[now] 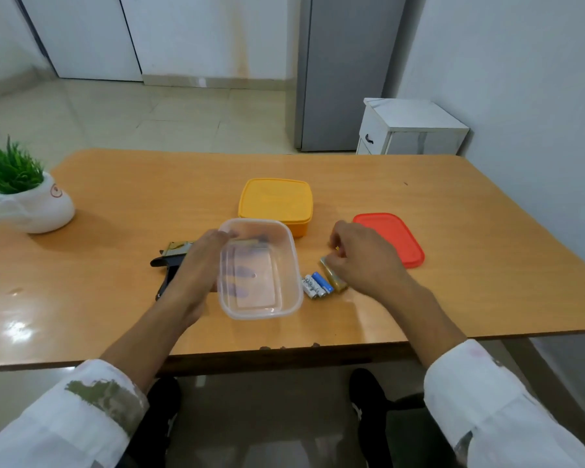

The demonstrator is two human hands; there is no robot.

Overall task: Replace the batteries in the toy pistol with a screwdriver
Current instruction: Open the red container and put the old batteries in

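Note:
The toy pistol (169, 261), black with a tan top, lies on the wooden table (453, 265), partly hidden by my left hand (196, 271). That hand grips the left wall of a clear plastic container (260, 298), and its fingers show through the plastic. A blurred dark and yellowish thing shows through the container's far wall; I cannot tell what it is. Right of the container lie two white batteries (311, 287), a blue battery (322, 282) and a gold battery (335, 282). My right hand (362, 261) has its fingers curled onto the gold battery's far end.
A closed yellow box (276, 202) stands behind the container. A red lid (399, 238) lies flat to the right of my right hand. A white pot with a green plant (31, 204) stands at the table's left edge. The table's near edge is close to my arms.

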